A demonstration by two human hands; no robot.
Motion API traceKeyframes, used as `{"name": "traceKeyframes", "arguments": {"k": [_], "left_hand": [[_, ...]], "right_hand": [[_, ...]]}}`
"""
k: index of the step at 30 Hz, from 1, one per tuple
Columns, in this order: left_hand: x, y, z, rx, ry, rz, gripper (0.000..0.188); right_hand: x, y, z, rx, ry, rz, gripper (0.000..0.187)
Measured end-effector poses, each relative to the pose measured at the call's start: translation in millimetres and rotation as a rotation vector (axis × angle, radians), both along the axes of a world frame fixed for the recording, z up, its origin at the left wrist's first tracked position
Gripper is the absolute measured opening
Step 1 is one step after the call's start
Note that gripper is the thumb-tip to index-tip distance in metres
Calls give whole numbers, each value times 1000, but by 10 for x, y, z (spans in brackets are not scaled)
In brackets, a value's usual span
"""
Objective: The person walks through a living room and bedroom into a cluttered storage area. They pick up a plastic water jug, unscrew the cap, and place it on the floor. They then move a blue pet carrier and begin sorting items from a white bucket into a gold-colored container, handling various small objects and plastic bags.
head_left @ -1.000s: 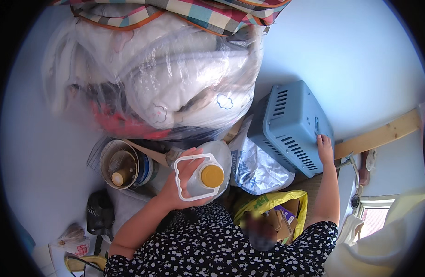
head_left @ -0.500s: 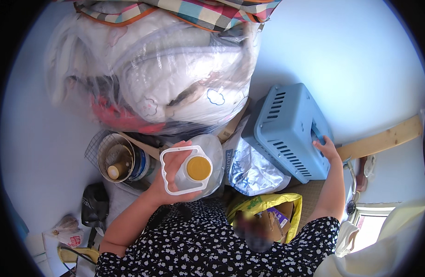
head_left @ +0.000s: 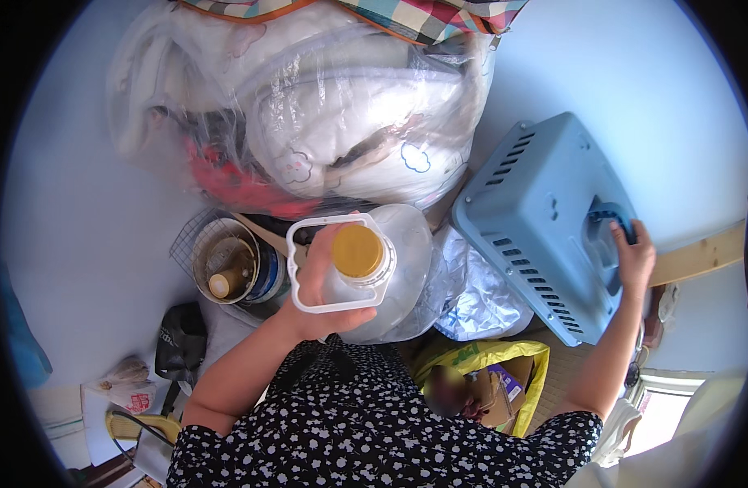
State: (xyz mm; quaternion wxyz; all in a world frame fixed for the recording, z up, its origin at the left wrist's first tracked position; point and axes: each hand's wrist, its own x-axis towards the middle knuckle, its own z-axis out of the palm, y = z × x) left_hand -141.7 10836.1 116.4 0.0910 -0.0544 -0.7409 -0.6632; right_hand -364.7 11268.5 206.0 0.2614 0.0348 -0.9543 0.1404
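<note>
Off to our right, up against the pale wall [head_left: 675,138], sits the blue carrier [head_left: 545,203], a slotted plastic box with its long axis slanting from upper left down toward our right sleeve [head_left: 581,423]. Its dark blue handle [head_left: 634,231] lies on the side nearer our right hand [head_left: 636,256], so that arm, stretched well out, is the closer one; our left is well apart from the box. We have the right fingers curled at this handle, thumb along its inner side, though how firmly they close we cannot tell. Nor can we tell whether the box is lifted or resting on something.

Left of the carrier, in front of our chest, stands the big clear bottle [head_left: 402,268], seen nearly from above, its gold cap [head_left: 357,250] facing up at us and its long axis running roughly along our line of sight. Our left hand [head_left: 313,285] clasps it below the white carrying ring [head_left: 292,259], thumb on the near side, the other fingertips partly hidden.

Between bottle and carrier lies a silver bag [head_left: 488,293]. Nearer our body is the yellow bag [head_left: 540,382] with cardboard inside. Beyond the bottle rises the plastic-wrapped bedding [head_left: 341,122], and left of our wrist stands a bucket [head_left: 227,264].
</note>
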Motion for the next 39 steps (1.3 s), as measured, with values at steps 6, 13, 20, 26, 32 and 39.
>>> {"name": "traceKeyframes", "arguments": {"k": [6,13,20,26,32,39], "left_hand": [[176,-293,140,187,36,-28,100],[220,-840,65,125,25,-124,96],[88,-1242,56,186,47,-295,93],[-46,-1304,-44,236,100,-364,89],[-151,-1275,-82,133,141,-400,88],[-154,-1102,-18,156,99,-444,82]], "right_hand": [[555,58,632,-105,64,3,35],[1565,138,1006,-35,-119,-148,32],[2528,33,987,-49,-275,-396,33],[3164,-115,901,-61,-327,-555,34],[3477,-215,789,-79,-342,-653,34],[3574,-329,714,-79,-362,-720,35]]}}
